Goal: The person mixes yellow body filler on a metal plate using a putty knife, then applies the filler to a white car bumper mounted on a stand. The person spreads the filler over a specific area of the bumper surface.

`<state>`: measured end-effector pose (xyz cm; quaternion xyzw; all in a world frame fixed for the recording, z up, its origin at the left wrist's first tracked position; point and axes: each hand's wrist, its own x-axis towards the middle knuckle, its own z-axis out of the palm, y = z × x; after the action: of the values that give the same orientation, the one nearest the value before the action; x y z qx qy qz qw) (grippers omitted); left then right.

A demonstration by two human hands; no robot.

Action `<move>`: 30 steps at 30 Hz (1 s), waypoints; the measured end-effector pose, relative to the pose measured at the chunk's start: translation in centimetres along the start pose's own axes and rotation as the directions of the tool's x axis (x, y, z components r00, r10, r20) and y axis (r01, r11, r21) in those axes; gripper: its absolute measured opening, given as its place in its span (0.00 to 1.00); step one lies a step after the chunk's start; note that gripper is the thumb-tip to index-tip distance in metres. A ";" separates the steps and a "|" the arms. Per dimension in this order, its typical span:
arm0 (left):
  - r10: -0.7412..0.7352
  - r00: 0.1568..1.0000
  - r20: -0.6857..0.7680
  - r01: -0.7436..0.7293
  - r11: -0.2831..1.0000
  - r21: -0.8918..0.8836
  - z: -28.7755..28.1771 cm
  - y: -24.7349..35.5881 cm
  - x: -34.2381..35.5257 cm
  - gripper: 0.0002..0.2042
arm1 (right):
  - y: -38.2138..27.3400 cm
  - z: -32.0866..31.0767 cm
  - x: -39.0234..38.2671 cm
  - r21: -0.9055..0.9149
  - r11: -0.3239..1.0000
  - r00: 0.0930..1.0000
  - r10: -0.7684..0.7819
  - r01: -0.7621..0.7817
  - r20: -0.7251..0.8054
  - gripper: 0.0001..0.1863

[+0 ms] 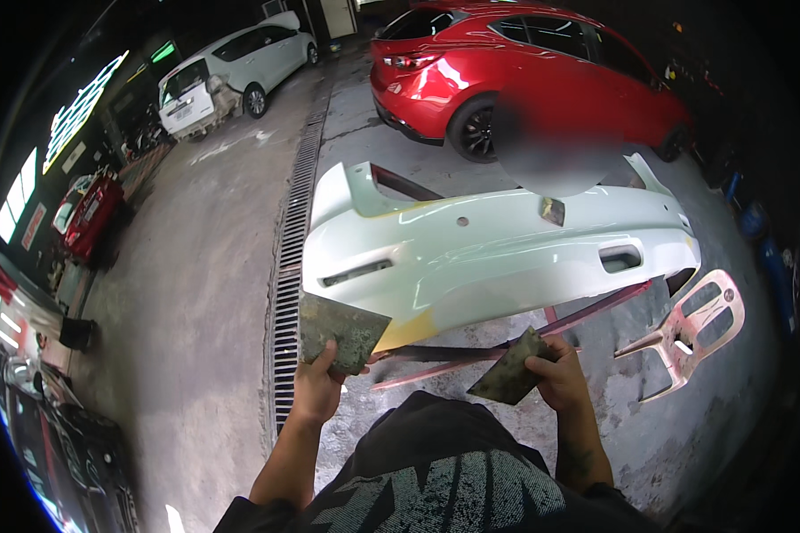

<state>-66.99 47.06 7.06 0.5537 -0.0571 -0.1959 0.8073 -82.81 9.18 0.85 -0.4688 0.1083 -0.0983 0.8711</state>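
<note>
My left hand [320, 384] is closed on the lower edge of a flat, stained grey-green board [342, 329], its thumb on top. A smaller dark, mottled flat piece [508, 373] is gripped by my right hand [562, 377], tilted, with my thumb on its face. I cannot tell whether it is a board or a stiff sheet. Just beyond both hands lies a white car bumper [507, 258] with yellowish patches. The left board overlaps the bumper's lower left corner in view. On the bumper's upper part rests a small brownish square piece [552, 211].
Reddish stand bars [471, 362] run beneath the bumper. A worn pinkish plastic chair [684, 333] stands at the right. A floor drain grating [286, 324] runs along the left. Farther off are a red car [418, 89] and a white car [240, 67] with a damaged rear.
</note>
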 end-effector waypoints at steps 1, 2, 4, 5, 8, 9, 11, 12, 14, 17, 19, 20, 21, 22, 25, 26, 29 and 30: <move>-0.044 0.999 0.009 0.044 0.999 0.012 -1.1 0.3 -1.8 0.25 | 0.1 2.3 0.0 0.057 0.998 0.999 0.031 -0.029 -0.041 0.14; -0.068 0.998 0.004 0.068 0.996 -0.050 -1.8 0.2 -3.2 0.28 | 0.4 3.8 0.1 0.129 0.991 0.999 0.046 -0.043 -0.027 0.13; -0.109 0.994 -0.009 0.106 0.979 -0.174 -2.4 -0.4 -5.2 0.34 | 1.7 7.0 0.4 0.273 0.958 0.996 0.085 -0.083 0.006 0.13; -0.085 0.994 0.065 0.099 0.961 -0.257 -2.9 0.0 -6.4 0.38 | 2.2 9.2 0.1 0.272 0.955 0.993 0.112 -0.116 0.029 0.11; 0.021 0.969 0.248 0.108 0.861 -0.496 -4.1 1.1 -9.8 0.48 | 5.8 15.1 -0.7 0.128 0.957 0.957 0.237 -0.259 0.166 0.12; 0.050 0.957 0.285 0.126 0.814 -0.567 -4.6 1.2 -10.9 0.51 | 6.6 17.7 -1.5 0.102 0.948 0.940 0.277 -0.301 0.199 0.12; 0.074 0.937 0.340 0.189 0.713 -0.675 -5.5 1.3 -13.6 0.53 | 8.4 21.6 -2.8 -0.004 0.947 0.922 0.314 -0.321 0.225 0.13; 0.021 0.949 0.315 0.216 0.683 -0.698 -6.3 1.0 -15.1 0.52 | 9.3 23.3 -3.5 -0.056 0.943 0.913 0.332 -0.329 0.238 0.13; -0.079 0.965 0.251 0.246 0.614 -0.750 -8.0 0.1 -18.1 0.50 | 10.1 26.3 -4.9 -0.214 0.939 0.914 0.318 -0.268 0.253 0.15; 0.111 0.967 0.231 0.132 0.557 -0.820 -11.1 -2.9 -21.1 0.40 | 11.7 28.8 -6.8 -0.405 0.895 0.895 0.324 -0.185 0.307 0.15; 0.104 0.989 0.106 0.017 0.630 -0.777 -11.7 -3.5 -23.6 0.34 | 13.8 29.8 -8.3 -0.391 0.895 0.878 0.352 -0.214 0.325 0.15; 0.149 0.988 0.027 -0.105 0.802 -0.588 -11.7 -2.1 -25.1 0.38 | 15.5 29.7 -8.6 -0.409 0.896 0.884 0.326 -0.175 0.335 0.14; 0.188 0.981 -0.048 -0.193 0.915 -0.355 -11.3 -1.3 -26.7 0.42 | 16.4 29.4 -9.3 -0.461 0.877 0.910 0.294 -0.135 0.292 0.13; 0.033 0.999 -0.036 -0.049 0.705 -0.708 -11.7 -1.5 -27.2 0.49 | 17.5 30.2 -9.5 -0.508 0.856 0.917 0.271 -0.091 0.293 0.12; 0.098 0.995 -0.004 -0.076 0.744 -0.663 -14.6 -3.8 -30.6 0.52 | 20.9 32.9 -11.8 -0.266 0.910 0.894 0.381 -0.318 0.235 0.14; 0.123 0.992 0.001 -0.094 0.763 -0.640 -15.5 -4.3 -31.6 0.52 | 21.5 33.8 -13.2 -0.211 0.909 0.881 0.405 -0.360 0.243 0.16; 0.028 0.997 -0.065 -0.063 0.772 -0.633 -15.1 -2.0 -35.0 0.50 | 23.6 35.4 -16.2 -0.413 0.875 0.866 0.395 -0.254 0.306 0.28; 0.042 0.995 -0.092 -0.091 0.764 -0.639 -15.6 -2.4 -35.7 0.48 | 23.7 36.6 -17.4 -0.436 0.874 0.834 0.396 -0.215 0.383 0.32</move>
<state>-95.51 73.42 3.41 0.2490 0.0226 -0.1549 0.9558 -87.56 55.89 2.36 -0.6119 -0.0100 0.1817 0.7697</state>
